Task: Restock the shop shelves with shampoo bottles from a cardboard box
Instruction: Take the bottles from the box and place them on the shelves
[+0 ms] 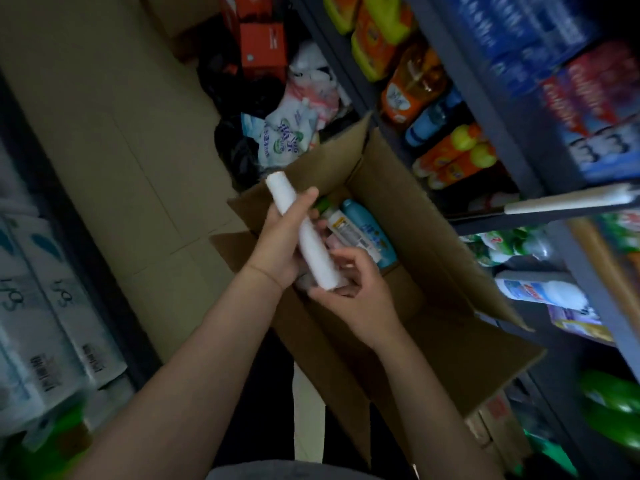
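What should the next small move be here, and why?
Probably lift the white bottle clear of the cardboard box and turn toward the shelves on the right. The left hand grips its middle and the right hand holds its base, above the box.

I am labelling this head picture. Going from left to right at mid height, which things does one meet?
White packs → floor → left hand → white bottle → blue bottle → box → shelves.
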